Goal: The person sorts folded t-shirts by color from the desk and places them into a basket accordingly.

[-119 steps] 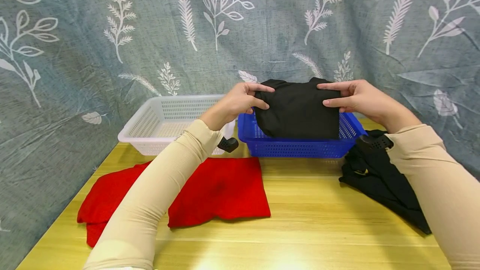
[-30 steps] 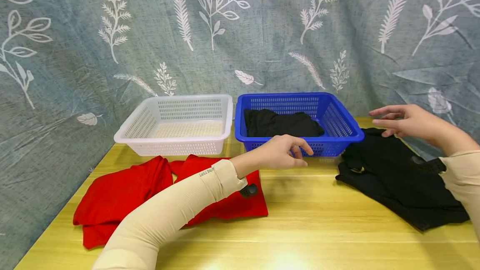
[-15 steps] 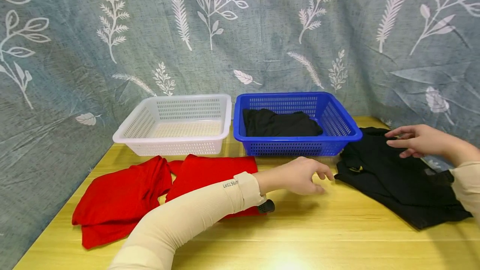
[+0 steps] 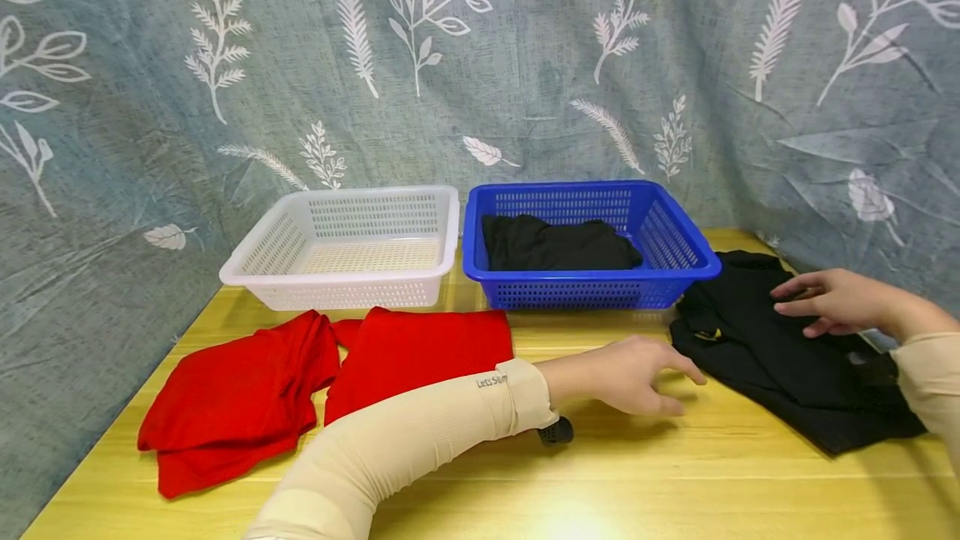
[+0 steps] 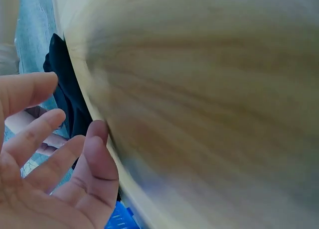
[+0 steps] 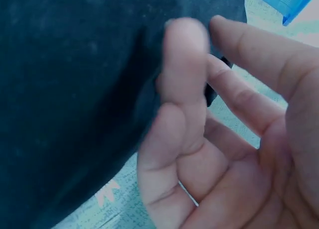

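Observation:
Over the wooden table, my left hand (image 4: 637, 375) reaches rightward, its fingers loosely bent with nothing between them. Its fingertips stand just left of a black garment (image 4: 780, 365) that lies in a flat heap at the right. My right hand (image 4: 843, 302) hovers over the far right part of that garment, fingers relaxed and holding nothing. In the right wrist view the black fabric (image 6: 75, 89) fills the area past my fingertips. A small yellow patch shows near the garment's left edge. Part of the garment is hidden behind my right hand and sleeve.
A blue basket (image 4: 592, 277) with folded black cloth (image 4: 558, 244) inside stands at the back. Left of it is a white basket (image 4: 341, 280). Red garments (image 4: 240, 398) lie on the left of the table (image 4: 600, 490), partly under my left sleeve. A patterned curtain (image 4: 525, 40) hangs behind.
Earlier both hands held folded black cloth above the blue basket; it now lies inside. My left hand has moved right and down toward the black garment, my right hand right and lower over it.

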`<action>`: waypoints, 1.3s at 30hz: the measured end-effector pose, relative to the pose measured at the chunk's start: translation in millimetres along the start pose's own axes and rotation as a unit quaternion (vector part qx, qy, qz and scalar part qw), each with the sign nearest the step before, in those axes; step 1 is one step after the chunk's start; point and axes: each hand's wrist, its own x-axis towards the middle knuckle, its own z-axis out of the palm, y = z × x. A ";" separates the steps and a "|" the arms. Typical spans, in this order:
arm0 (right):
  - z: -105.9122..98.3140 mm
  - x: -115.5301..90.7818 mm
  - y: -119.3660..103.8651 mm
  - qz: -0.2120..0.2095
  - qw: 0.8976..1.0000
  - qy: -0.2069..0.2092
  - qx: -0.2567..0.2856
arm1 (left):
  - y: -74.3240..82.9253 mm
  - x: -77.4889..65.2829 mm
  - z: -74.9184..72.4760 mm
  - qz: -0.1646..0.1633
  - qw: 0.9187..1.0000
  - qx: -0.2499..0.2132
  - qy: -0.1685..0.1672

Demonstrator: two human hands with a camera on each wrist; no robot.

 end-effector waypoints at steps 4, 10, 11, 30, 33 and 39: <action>0.9 -0.2 -4.7 -0.007 1.000 -0.004 -0.004 | 2.3 0.9 0.4 0.004 1.000 0.008 0.001; 1.4 -3.9 -10.9 -0.017 1.000 -0.014 -0.019 | 1.3 -0.1 -0.2 -0.001 1.000 0.014 -0.003; 1.7 -4.5 -11.7 -0.019 1.000 -0.017 -0.019 | 1.0 -0.7 -0.3 -0.005 1.000 0.011 -0.004; 18.3 -23.4 -37.5 -0.008 0.990 -0.129 0.048 | -4.5 -16.4 3.1 -0.045 0.999 -0.017 0.014; 21.4 -26.3 -43.5 -0.004 0.991 -0.131 0.038 | -5.4 -18.2 0.8 -0.060 0.998 -0.016 0.014; 28.5 -32.1 -56.0 -0.002 0.989 -0.148 0.029 | -10.0 -22.7 -7.3 -0.083 0.996 -0.011 0.020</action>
